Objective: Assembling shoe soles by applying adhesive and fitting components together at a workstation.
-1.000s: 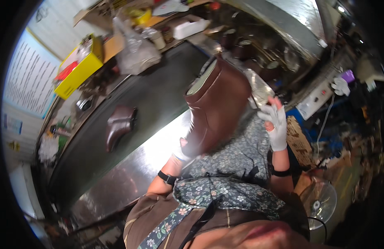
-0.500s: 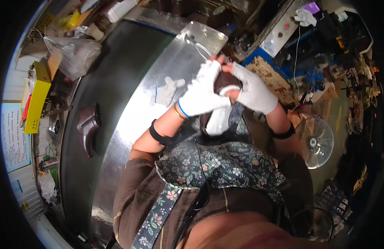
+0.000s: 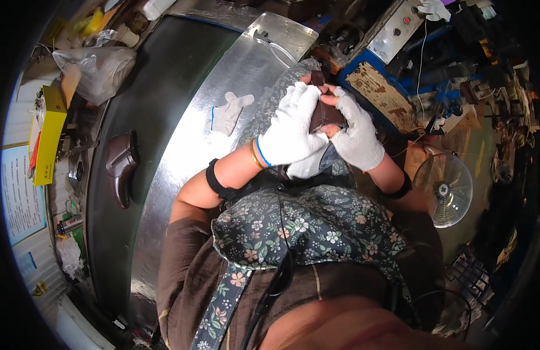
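Both my hands, in white fingerless gloves, are closed round a dark brown leather shoe upper (image 3: 327, 115) in front of my chest. My left hand (image 3: 292, 127) grips its left side, and my right hand (image 3: 357, 133) grips its right side. The fingertips of both hands meet near its far end, with the thumbs on the near part. A white part (image 3: 305, 168) shows below my left hand; whether it belongs to the upper I cannot tell. My palms hide much of the piece. Left of my hands, a loose white glove (image 3: 228, 114) lies on the shiny metal table (image 3: 191, 140).
A finished-looking brown ankle boot (image 3: 123, 166) lies on the dark conveyor belt (image 3: 165, 76) to the left. Beyond it are a yellow box (image 3: 46, 137) and a clear plastic bag (image 3: 98, 73). At right stand a fan (image 3: 444, 189) and a machine control panel (image 3: 398, 35).
Both hands have tilted the upper, so its white-edged opening shows less and more brown leather sticks out beyond the fingertips. The view has shifted slightly.
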Demonstrator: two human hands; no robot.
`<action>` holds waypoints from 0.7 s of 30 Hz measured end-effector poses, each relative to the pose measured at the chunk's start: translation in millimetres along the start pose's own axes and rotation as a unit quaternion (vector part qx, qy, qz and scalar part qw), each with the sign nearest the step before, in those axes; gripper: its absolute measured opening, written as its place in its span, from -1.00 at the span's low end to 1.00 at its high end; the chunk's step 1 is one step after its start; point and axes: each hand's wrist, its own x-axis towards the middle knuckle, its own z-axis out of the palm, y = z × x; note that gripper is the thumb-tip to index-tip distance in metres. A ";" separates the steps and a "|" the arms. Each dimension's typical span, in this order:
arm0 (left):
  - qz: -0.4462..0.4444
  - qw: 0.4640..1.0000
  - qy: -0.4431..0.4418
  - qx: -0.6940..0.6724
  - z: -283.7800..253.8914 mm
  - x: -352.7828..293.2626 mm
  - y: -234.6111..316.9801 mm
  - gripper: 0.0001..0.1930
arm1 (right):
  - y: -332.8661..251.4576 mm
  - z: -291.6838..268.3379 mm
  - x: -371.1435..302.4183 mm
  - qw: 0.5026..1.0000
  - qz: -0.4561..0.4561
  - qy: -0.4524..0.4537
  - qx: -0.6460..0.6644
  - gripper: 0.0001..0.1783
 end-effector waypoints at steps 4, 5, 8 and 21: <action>0.054 0.998 0.024 0.010 1.4 -5.7 14.6 -0.31 | 4.2 8.4 -20.5 0.998 -0.037 0.049 0.001 -0.42; 0.045 0.999 0.003 0.011 -0.2 -5.4 13.1 -0.29 | 1.8 9.0 -17.9 0.998 -0.029 0.047 -0.012 -0.44; -0.010 0.999 -0.033 0.022 -7.8 4.0 -3.0 -0.33 | 7.0 11.7 3.1 0.999 -0.014 0.051 -0.005 -0.53; -0.165 0.941 -0.091 -0.282 -33.4 52.9 -20.3 -0.41 | 46.8 -1.3 -41.4 0.917 0.272 0.092 0.275 -0.76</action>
